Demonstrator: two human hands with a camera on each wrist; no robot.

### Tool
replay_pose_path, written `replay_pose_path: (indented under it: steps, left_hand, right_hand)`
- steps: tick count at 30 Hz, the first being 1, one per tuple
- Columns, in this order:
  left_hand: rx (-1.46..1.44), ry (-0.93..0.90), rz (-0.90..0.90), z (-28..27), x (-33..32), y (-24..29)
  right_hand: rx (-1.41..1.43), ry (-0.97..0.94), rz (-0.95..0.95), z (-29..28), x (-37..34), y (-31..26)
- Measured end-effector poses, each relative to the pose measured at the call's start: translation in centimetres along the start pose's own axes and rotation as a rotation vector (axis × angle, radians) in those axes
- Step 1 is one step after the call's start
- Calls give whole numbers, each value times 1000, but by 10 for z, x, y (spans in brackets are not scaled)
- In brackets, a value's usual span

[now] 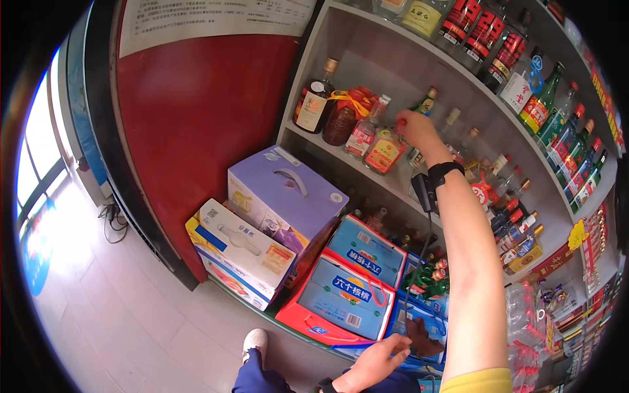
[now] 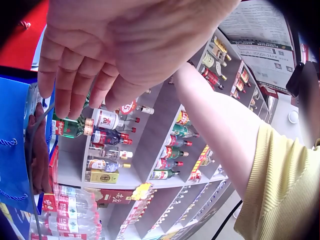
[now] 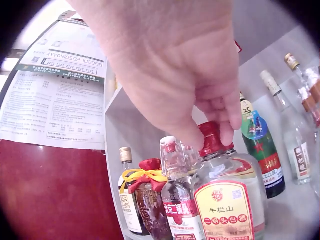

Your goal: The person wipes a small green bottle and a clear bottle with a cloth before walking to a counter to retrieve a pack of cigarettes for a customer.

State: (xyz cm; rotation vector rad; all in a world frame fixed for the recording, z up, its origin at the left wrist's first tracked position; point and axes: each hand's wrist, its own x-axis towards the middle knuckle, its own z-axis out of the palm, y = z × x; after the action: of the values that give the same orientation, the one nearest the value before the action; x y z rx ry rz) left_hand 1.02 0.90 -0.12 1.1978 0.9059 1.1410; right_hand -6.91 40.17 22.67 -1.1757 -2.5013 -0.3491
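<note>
My right hand pinches the red cap of a clear glass liquor bottle with a cream and red label, upright on the grey shelf. Close beside that bottle stand another clear liquor bottle, a dark brown jar-like bottle tied with a yellow ribbon, and a dark bottle with a pale label. A green bottle is on its other side. Low down, my left hand holds nothing, its fingers loosely extended near a brown crumpled-looking object by a blue bag.
Beneath the shelf are a purple carton, a white carton and blue-and-red drink boxes. More bottles line the upper shelf. A dark cable hangs below the right wrist. Packed plastic bottles stand lower right.
</note>
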Motion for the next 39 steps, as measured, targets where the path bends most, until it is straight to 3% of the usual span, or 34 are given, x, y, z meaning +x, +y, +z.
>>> replay_pose_path:
  steps: [5, 10, 14, 20, 22, 23, 28, 30, 32, 34, 36, 39]
  left_hand:
    - [7, 8, 8, 0, 1, -2]
    - [8, -6, 12, 2, 2, -1]
    - [-22, 30, 83, 6, 4, -9]
    - [18, 111, 91, 1, 5, -2]
    - [-11, 145, 67, -1, 7, -3]
    - [-30, 163, 54, -2, 9, -6]
    - [-180, 212, 54, 0, 17, -11]
    - [-183, 205, 57, 5, 18, -10]
    - [-276, 189, 43, 8, 19, -5]
    - [-204, 168, 23, 8, 21, -1]
    - [-248, 168, -8, 10, 25, -10]
    - [-242, 175, 8, 10, 28, -9]
  right_hand:
    - [-38, 48, 20, 6, 0, -1]
    - [51, 47, 41, -37, -24, 4]
    - [76, 13, 50, -69, -57, 52]
    - [118, 9, 118, -67, -122, 104]
    - [272, -43, 211, -66, -145, 108]
    - [328, -5, 144, -54, -158, 121]
    - [368, -172, 139, -61, -260, 91]
    - [483, -317, 226, -42, -295, 98]
    - [352, -264, 104, -37, -323, 88]
    - [352, -307, 164, -30, -338, 82]
    - [351, -188, 92, -16, -348, 83]
    - [252, -181, 90, -22, -347, 73]
